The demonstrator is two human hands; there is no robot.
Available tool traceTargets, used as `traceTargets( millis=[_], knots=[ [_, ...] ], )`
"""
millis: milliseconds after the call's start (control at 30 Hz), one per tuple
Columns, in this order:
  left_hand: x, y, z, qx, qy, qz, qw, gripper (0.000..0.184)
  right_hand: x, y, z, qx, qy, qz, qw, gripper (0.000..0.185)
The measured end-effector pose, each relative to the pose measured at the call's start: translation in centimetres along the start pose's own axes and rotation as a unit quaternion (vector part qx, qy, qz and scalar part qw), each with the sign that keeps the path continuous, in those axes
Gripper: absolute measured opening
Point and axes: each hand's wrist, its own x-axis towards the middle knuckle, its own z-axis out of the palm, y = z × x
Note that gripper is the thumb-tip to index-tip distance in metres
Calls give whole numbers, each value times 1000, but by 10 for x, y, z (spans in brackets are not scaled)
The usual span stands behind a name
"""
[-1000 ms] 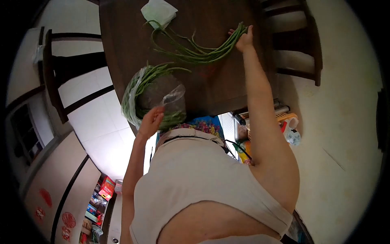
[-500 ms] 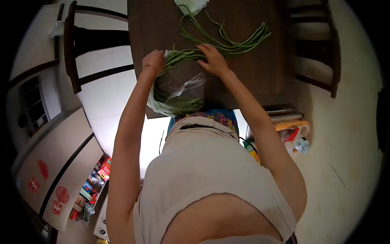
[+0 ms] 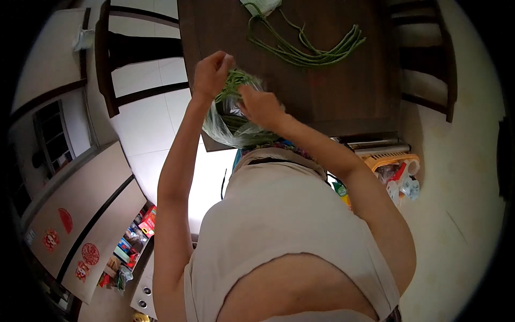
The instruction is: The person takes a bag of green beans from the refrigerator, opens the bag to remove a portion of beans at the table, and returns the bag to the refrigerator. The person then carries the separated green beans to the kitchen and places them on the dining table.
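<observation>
1. Long beans (image 3: 234, 80) are lying between the curled fingers of the left hand (image 3: 211, 75) and right hand (image 3: 261, 109)
2. The fingertips are hiding, so I cannot tell whether they are clamping; a pale sheet (image 3: 263, 6) is running out of view
3. A clear plastic bag (image 3: 225, 135) is holding beans on the worktop (image 3: 332, 96); a loose bundle (image 3: 314, 58) is lying farther off

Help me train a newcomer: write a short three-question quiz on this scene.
1. True or false: the loose bundle of green beans lies on the dark table, apart from both hands.
2. The left hand and right hand are both at which thing? A) a chair; B) the clear plastic bag; C) the floor tiles.
3. Complete: the orange basket is on the person's ____ side.

Key: 1 true; 2 B; 3 right.
</observation>
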Motion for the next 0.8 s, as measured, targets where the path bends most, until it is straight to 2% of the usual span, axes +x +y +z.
traceTargets(
  millis=[33,133,167,233,333,367,467,500,533,600,667,733,800],
  knots=[
    [-9,6,-2,-11,-15,0,1000,24,-2,-3,10,40,40,-42,998,33],
    [-34,17,-11,-48,-42,22,998,26,-3,2,44,75,52,-63,994,33],
    [-46,28,-21,-32,-78,-14,996,24,-4,10,48,43,-4,-54,998,36],
    [-63,21,-35,-106,-106,-34,988,19,-5,33,50,-23,-116,-37,992,42],
    [-90,15,-55,-153,-136,-73,976,16,-10,55,45,-118,-225,-65,965,47],
    [-94,13,-60,-160,-142,-85,973,18,-17,54,41,-128,-234,-93,959,52],
    [-98,-9,-71,-144,-94,-36,984,28,-35,32,20,-132,-164,-174,962,57],
    [-99,-5,-72,-195,-61,-34,978,28,-41,27,10,-115,-154,-159,968,59],
    [-99,-1,-83,-89,-68,-40,993,26,-48,23,-1,-98,-145,-144,974,61],
    [-97,1,-89,9,-17,12,1000,23,-60,22,-9,-74,-134,-142,978,62],
    [-95,-4,-90,85,32,64,994,16,-66,26,-14,-62,-129,-170,975,62],
    [-98,-2,-88,142,77,101,982,12,-73,21,-18,-42,-108,-143,983,57],
    [-104,12,-92,187,82,59,977,10,-78,12,-26,-53,-94,-83,991,51]
  ],
)
